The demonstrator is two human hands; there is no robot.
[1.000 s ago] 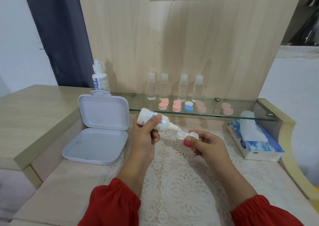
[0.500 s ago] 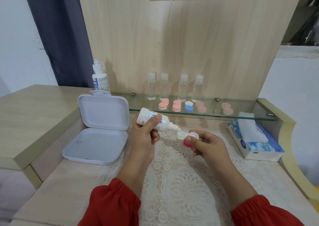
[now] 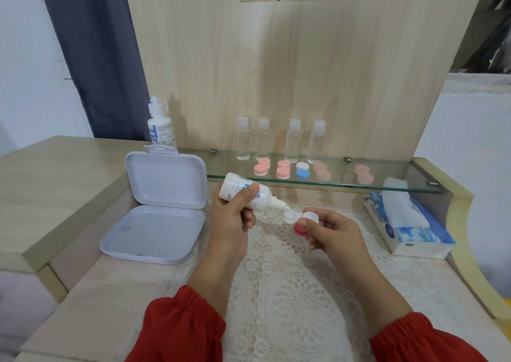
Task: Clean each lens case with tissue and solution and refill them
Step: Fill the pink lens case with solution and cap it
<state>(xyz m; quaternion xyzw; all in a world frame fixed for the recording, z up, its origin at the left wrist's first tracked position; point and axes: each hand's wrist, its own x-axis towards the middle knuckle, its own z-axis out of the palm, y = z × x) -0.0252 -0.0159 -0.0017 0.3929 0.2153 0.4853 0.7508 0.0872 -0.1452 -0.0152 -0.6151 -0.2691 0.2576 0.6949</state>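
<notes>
My left hand [image 3: 233, 215] grips a small white solution bottle [image 3: 249, 194], tilted with its nozzle pointing down to the right. The nozzle tip sits just over the left well of an open white lens case [image 3: 300, 217]. My right hand [image 3: 330, 233] pinches that case at its right well, and a red cap [image 3: 300, 229] shows under the thumb. Both hands hover above the lace mat [image 3: 290, 292]. Several closed lens cases [image 3: 283, 169], pink, peach and one blue-and-white, lie on the glass shelf [image 3: 395, 184].
An open white plastic box [image 3: 157, 223] lies at the left. A larger solution bottle [image 3: 160, 126] stands behind it. Several clear small bottles [image 3: 280, 140] line the shelf's back. A tissue pack [image 3: 406, 223] lies at the right, below the shelf.
</notes>
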